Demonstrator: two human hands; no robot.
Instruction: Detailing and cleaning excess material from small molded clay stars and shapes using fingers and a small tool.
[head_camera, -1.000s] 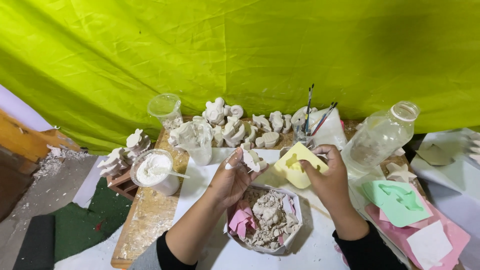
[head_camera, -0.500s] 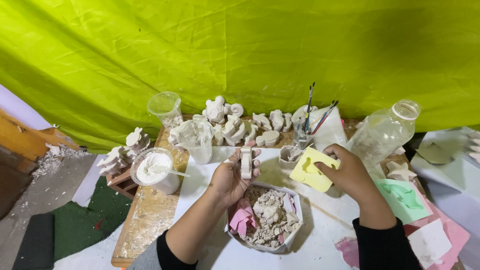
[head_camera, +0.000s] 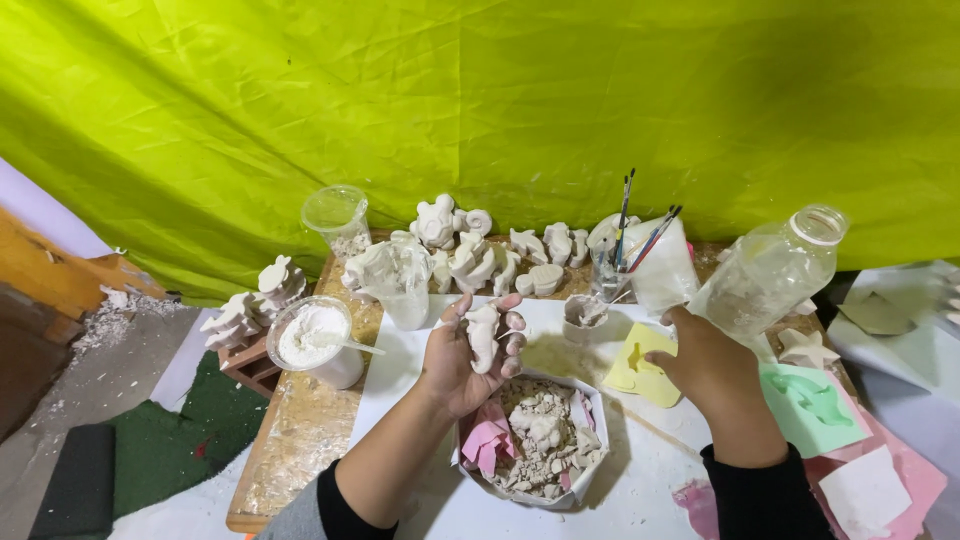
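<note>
From the head camera I see my left hand (head_camera: 470, 350) raised palm-up over the desk (head_camera: 300, 450), its fingers (head_camera: 512, 322) curled loosely around a small white plaster seahorse (head_camera: 484, 335) that lies upright in the palm, just above the bowl of broken plaster scraps (head_camera: 535, 440). My right hand (head_camera: 712, 370) rests further right with its back toward me; its fingers are closed on the edge of a yellow silicone mould (head_camera: 640, 365), which lies flat on the white sheet (head_camera: 640, 470) just beside the bowl. A green mould (head_camera: 812, 405) sits to the right of that hand, touching the pink mat (head_camera: 900, 480). Behind the hands, a row of white plaster figures (head_camera: 470, 250) stands along the back of the desk, near a cup holding paintbrushes (head_camera: 625, 230). A clear glass bottle (head_camera: 770, 275) tilts at the right rear. On the left, a round tub of white powder (head_camera: 312, 340) with a stick in it stands near an empty clear plastic cup (head_camera: 335, 215). A bright green tarpaulin (head_camera: 480, 90) fills the background.
</note>
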